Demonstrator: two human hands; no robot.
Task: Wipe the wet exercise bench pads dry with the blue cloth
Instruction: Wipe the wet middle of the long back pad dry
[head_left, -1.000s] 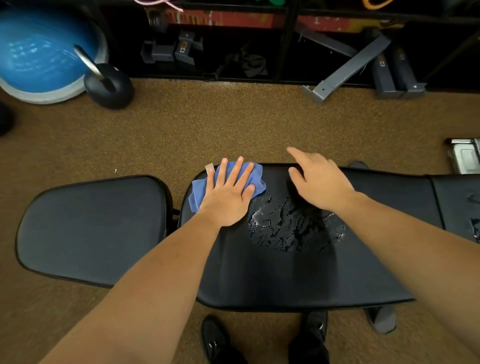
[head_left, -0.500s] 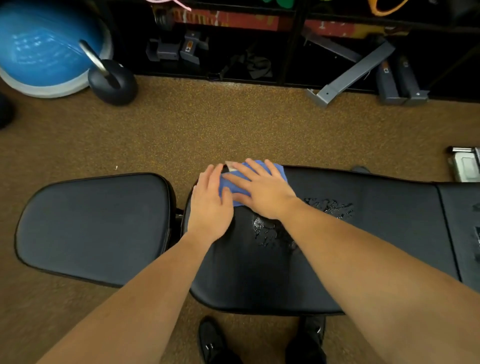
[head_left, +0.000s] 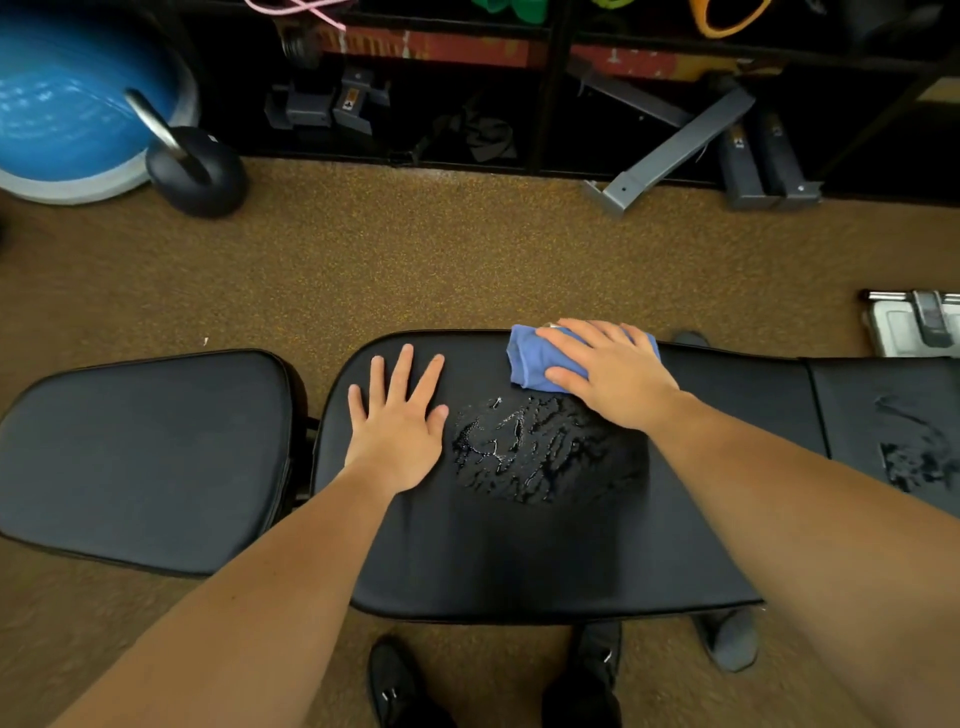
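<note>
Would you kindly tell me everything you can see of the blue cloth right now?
The blue cloth is a soft, bunched-up fabric lying near the far edge of the middle bench pad. The right hand presses flat on it, covering its right part. It sits just beyond the wet patch, at its far edge.

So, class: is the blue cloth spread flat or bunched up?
Bunched. The blue cloth sits as a thick rolled wad under the right hand.
</note>
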